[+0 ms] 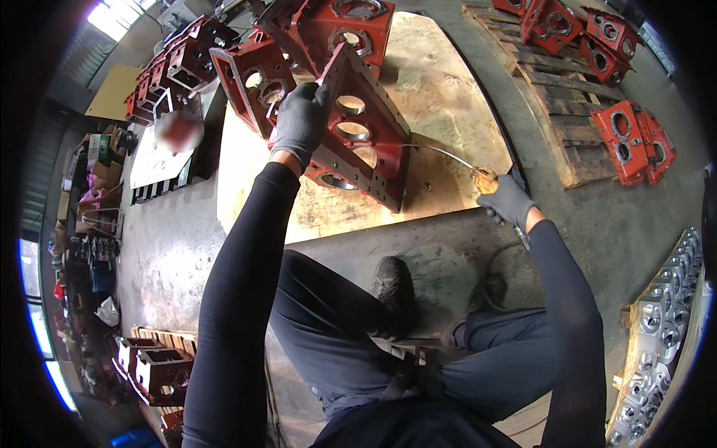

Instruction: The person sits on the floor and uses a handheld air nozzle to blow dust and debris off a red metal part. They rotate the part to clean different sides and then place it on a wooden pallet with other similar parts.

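Note:
My left hand point(302, 119), in a dark grey glove, is closed around the upper edge of a red cast-metal housing point(385, 153). The housing stands tilted on a pale wooden board point(441, 82), its row of round machined holes in view. In my right hand point(509, 203), also gloved, is an air blow gun point(485, 181) with an orange-yellow body and a long, curved thin metal nozzle. The nozzle's tip reaches the right side of the housing; whether it touches cannot be made out. A hose runs down from below that hand.
More red housings point(358, 37) stand close behind on the board. A wooden pallet point(560, 97) with red castings lies at the right. Silvery metal parts point(650, 358) fill a crate at lower right. Another pallet with red housings point(160, 373) sits lower left, near cluttered shelves point(89, 194).

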`<state>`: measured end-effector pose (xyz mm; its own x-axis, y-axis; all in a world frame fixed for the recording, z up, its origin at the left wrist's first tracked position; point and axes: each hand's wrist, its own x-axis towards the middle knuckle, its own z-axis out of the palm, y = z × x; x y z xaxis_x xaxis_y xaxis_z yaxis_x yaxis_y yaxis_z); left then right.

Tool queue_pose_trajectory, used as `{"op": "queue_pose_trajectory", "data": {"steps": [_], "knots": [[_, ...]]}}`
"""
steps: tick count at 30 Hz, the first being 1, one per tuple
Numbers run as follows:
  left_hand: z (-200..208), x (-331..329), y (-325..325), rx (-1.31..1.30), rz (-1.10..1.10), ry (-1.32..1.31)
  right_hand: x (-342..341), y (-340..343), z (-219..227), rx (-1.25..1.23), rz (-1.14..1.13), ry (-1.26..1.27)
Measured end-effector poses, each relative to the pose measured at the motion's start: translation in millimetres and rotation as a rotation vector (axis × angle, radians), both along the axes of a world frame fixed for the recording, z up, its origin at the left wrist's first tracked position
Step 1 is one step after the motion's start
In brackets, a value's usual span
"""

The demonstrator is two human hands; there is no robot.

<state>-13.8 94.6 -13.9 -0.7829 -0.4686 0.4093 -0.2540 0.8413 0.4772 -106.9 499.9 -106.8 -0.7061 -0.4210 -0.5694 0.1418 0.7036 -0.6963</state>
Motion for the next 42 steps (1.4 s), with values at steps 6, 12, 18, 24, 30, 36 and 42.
{"op": "queue_pose_trajectory", "data": {"steps": [6, 12, 18, 24, 30, 36, 42], "knots": [[-3.0, -1.5, 4.1, 0.041, -0.061, 0.079, -10.4, -29.6, -23.0, 0.096, 0.093, 0.202], [-4.9, 5.4, 8.2, 0.087, -0.109, 0.111, -16.7, -70.9, -31.6, 0.017, 0.141, 0.145], [5.6, 37.3, 17.5, 0.063, -0.050, -0.015, -28.4, -114.8, -33.5, 0.022, 0.389, 0.452], [3.0, 32.9, 29.3, 0.030, -0.058, 0.018, -54.9, -121.0, -11.7, 0.026, 0.478, 0.441], [6.6, 36.2, 29.5, 0.099, -0.050, -0.030, -70.3, -163.3, -37.6, -0.017, 0.573, 0.450], [3.4, 30.5, 33.4, 0.198, -0.035, 0.025, -91.8, -141.0, 22.1, 0.113, 0.699, 0.311], [-2.2, 39.2, 23.8, 0.162, -0.041, 0.020, -86.3, -166.7, -27.9, 0.047, 0.738, 0.454]]}}
